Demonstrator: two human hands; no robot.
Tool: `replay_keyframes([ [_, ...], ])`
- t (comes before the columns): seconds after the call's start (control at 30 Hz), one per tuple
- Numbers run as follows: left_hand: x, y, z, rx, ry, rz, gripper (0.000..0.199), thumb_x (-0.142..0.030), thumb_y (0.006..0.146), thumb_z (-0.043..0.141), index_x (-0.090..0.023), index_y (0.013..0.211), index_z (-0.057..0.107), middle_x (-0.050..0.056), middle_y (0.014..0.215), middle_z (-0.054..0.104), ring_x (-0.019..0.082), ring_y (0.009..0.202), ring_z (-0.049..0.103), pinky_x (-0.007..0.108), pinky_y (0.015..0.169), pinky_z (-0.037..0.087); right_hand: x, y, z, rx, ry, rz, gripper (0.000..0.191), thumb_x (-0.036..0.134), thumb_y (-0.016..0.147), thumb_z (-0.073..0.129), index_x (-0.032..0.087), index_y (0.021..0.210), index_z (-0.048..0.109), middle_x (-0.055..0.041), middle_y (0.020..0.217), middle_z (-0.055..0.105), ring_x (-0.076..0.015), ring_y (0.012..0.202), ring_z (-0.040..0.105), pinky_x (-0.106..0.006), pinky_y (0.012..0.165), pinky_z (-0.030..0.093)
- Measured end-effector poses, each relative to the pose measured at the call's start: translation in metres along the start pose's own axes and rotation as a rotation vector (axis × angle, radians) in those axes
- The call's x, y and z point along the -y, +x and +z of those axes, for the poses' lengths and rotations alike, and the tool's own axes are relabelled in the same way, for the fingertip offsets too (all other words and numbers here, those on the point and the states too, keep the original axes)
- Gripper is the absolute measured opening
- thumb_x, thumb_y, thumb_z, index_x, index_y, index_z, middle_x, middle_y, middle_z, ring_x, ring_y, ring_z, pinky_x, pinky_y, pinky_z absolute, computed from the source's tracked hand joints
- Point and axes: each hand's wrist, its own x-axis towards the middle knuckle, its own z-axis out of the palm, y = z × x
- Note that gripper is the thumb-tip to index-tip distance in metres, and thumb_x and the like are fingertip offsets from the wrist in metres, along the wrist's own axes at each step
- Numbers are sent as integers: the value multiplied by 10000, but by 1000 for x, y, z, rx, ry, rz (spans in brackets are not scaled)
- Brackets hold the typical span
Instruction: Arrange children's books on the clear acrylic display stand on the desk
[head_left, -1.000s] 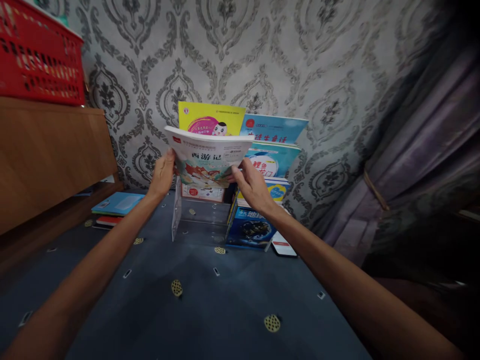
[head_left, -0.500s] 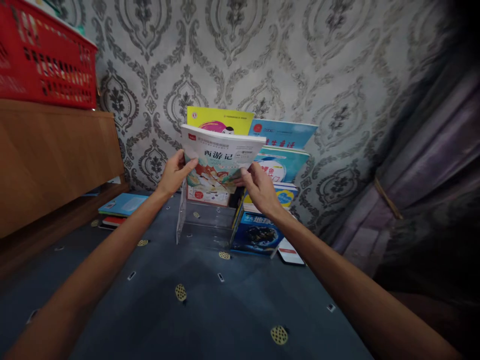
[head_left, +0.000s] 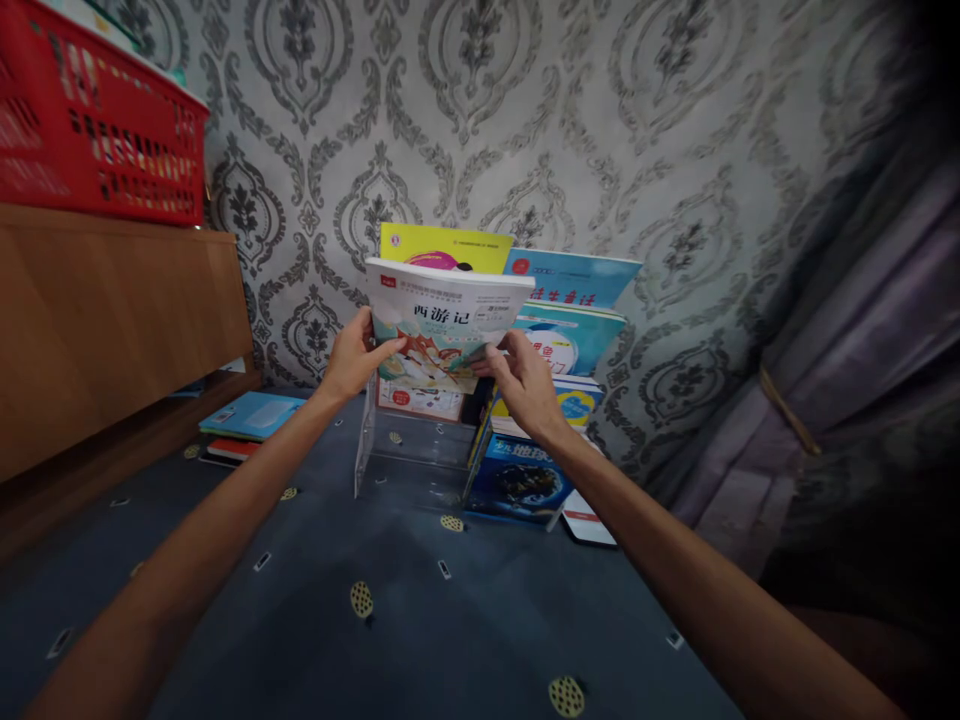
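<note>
A white-topped book (head_left: pixel 442 315) with large black characters is gripped at its left edge by my left hand (head_left: pixel 356 360) and at its right edge by my right hand (head_left: pixel 521 380). It is tilted above the left part of a clear plastic rack (head_left: pixel 365 450). Behind it stands a yellow book (head_left: pixel 442 245); another cover shows just under its lower edge. In the rack's right part stand a light blue book (head_left: pixel 581 275), a teal book (head_left: pixel 581 335), a book with a yellow circle (head_left: pixel 577 402) and a dark blue book (head_left: pixel 517 480). My right fingertips are partly hidden.
Several thin books (head_left: pixel 251 415) lie stacked on the dark patterned cloth (head_left: pixel 300 620) at the left. A wooden cabinet (head_left: pixel 112 330) carries a red basket (head_left: pixel 112 130). Right of the rack lies a white flat object (head_left: pixel 589 518), near a tied curtain (head_left: pixel 765 430).
The view has shifted slightly, so the scene sits a little lower. Relative to the rack, the held book has come down slightly in both hands, over the cover behind it.
</note>
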Motion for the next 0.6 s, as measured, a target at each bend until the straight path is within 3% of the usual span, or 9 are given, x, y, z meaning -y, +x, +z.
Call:
replay_keyframes([
  [0.2,-2,-2,0,-53,155,20,360,-336,796,709,-185,1101,592,63,1058,711,227,1000,668,344,841,559,0,6,-2,3,67,42,383,640,879,524,262,910,469,-53,927,667,-256,779,718,-443,734,604],
  [0.6,-2,-4,1,-158,265,63,245,-303,798,729,-210,952,563,15,892,667,195,866,656,300,707,555,0,10,-1,-22,119,21,362,608,865,574,261,952,515,-48,936,657,-251,766,708,-449,746,606],
])
